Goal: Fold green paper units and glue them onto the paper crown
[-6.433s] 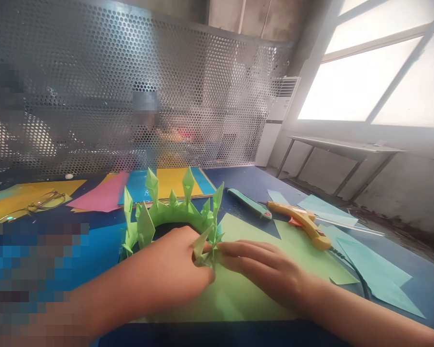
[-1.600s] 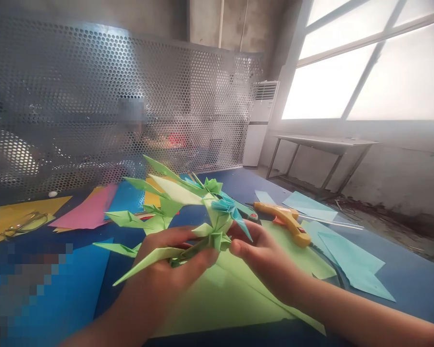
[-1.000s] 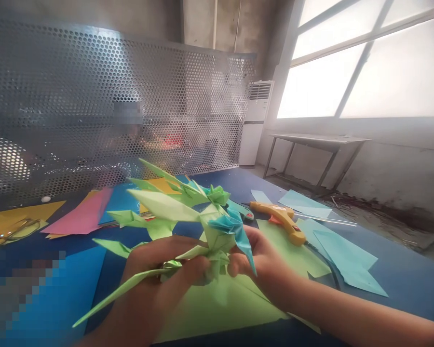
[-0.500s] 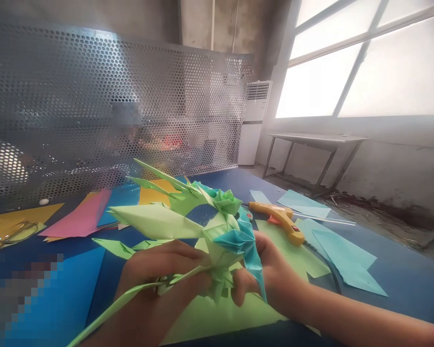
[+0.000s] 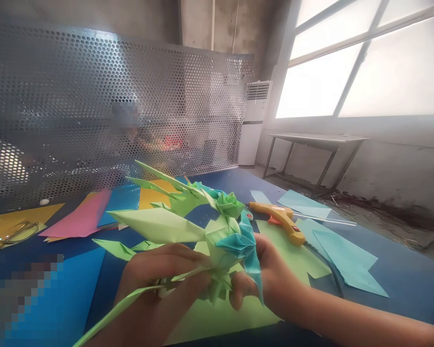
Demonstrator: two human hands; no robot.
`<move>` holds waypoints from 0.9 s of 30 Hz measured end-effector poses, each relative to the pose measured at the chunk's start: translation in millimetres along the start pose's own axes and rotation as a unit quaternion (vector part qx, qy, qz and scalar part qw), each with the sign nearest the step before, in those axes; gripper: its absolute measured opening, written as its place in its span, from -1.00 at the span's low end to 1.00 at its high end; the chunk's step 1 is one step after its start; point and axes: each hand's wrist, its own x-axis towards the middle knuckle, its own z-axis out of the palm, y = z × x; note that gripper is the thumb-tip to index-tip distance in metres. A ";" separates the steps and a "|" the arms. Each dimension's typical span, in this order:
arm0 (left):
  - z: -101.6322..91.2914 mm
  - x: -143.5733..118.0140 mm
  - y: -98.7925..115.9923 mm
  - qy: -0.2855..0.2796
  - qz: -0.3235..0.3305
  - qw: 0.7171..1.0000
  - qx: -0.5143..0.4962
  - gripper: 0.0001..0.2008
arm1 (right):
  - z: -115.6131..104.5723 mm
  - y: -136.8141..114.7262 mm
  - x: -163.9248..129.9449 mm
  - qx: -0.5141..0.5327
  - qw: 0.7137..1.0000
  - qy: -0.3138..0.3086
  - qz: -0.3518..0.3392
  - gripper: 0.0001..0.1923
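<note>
A folded paper bouquet (image 5: 222, 236) in green, with blue paper flowers (image 5: 238, 243) on its right and far sides, is held up between both hands. My left hand (image 5: 162, 279) pinches its lower green part from the left, fingers closed. On the right, my right hand (image 5: 271, 274) wraps round the base, thumb in front; its other fingers are partly hidden behind the paper. Long pointed green paper leaves (image 5: 157, 224) stick out to the left. Another narrow green leaf (image 5: 117, 313) runs down across my left hand.
A yellow glue gun (image 5: 280, 219) lies beyond my right hand on green paper (image 5: 304, 255). Light blue sheets (image 5: 343, 260) are at the right. Pink paper (image 5: 79, 214), blue paper (image 5: 61, 303) and eyeglasses (image 5: 16, 236) lie left. A perforated metal screen (image 5: 130, 96) stands behind the blue table (image 5: 412, 270).
Both hands keep their grip on the paper bouquet. It has shifted very slightly, its blue flower a little to the right; the narrow leaf across my left hand moved slightly too.
</note>
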 end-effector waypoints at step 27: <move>4.7 -0.8 3.6 0.022 -0.045 0.997 -0.053 -0.66 | -5.2 8.1 -2.5 0.053 0.998 0.013 0.039 -0.69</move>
